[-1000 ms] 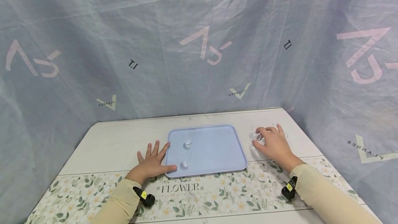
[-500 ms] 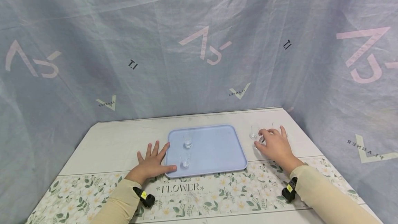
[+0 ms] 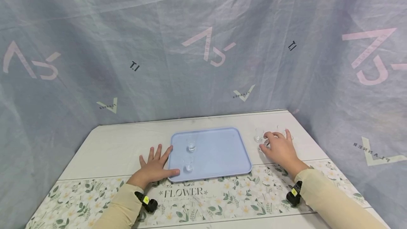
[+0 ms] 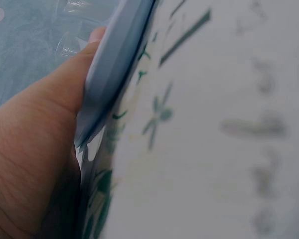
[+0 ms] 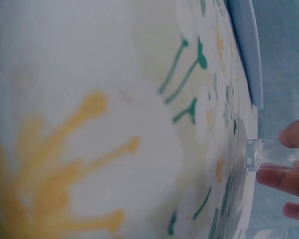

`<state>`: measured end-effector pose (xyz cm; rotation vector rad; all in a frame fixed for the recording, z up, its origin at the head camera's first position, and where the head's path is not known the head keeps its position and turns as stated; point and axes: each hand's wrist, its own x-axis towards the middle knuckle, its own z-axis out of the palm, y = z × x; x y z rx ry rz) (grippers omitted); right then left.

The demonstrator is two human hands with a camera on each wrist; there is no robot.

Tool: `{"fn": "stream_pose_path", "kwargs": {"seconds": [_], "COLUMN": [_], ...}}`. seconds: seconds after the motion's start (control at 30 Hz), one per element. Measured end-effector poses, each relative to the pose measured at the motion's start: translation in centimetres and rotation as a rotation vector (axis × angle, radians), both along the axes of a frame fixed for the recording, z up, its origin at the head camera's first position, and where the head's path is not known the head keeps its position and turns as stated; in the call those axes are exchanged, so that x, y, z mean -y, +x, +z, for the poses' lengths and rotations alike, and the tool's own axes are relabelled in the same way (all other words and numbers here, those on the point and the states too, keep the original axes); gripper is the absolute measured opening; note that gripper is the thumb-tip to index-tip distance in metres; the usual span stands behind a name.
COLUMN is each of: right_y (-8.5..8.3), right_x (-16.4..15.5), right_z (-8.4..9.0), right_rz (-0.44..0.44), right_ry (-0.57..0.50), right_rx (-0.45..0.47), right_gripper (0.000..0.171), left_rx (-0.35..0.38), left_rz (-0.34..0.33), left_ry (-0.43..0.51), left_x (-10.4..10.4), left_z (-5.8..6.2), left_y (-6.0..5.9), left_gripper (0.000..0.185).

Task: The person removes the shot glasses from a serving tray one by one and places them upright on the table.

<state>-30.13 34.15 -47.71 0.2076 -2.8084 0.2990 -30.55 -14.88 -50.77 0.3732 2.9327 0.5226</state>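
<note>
Both hands lie on the surface, one at each side of a pale blue tray. Spread flat, the left hand has its fingers pointing away from the person and its thumb laid along the tray's near left corner. Curled at the tray's right, the right hand pinches a small clear glass between thumb and fingers; the glass stands upright with its mouth up and its base on the surface. A second glass stands just beyond it, apart from the hand, and two more glasses stand upright on the tray's left half, one behind the other. Set with its long axis across the person's front, the tray lies flat. Whitish boards make up the surface, with a flower-printed cloth bearing the word FLOWER along the near edge, and grey-blue sheeting with pink and white marks hangs close behind and at both sides. Only the left wrist view shows the thumb pressed against the tray's rim, and only the right wrist view shows the glass gripped between fingertips, its thick base on the cloth.
</note>
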Motion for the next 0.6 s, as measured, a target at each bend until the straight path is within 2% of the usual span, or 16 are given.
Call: {"fn": "stream_pose_path", "kwargs": {"seconds": [0.27, 0.4, 0.6], "right_y": [-0.02, 0.04, -0.10], "right_x": [0.31, 0.18, 0.22], "right_z": [0.16, 0.13, 0.45], "right_rz": [-0.014, -0.017, -0.025], "right_ry": [-0.002, -0.007, 0.001], "right_rx": [0.010, 0.001, -0.088], "right_gripper": [0.039, 0.046, 0.062], "left_rx": [0.011, 0.009, 0.012], "left_rz": [0.006, 0.006, 0.001], "left_ry": [-0.030, -0.033, -0.033], "left_x": [-0.09, -0.08, -0.13], "left_z": [0.67, 0.71, 0.79], "left_y": [0.35, 0.23, 0.31], "left_gripper": [0.112, 0.110, 0.110]}}
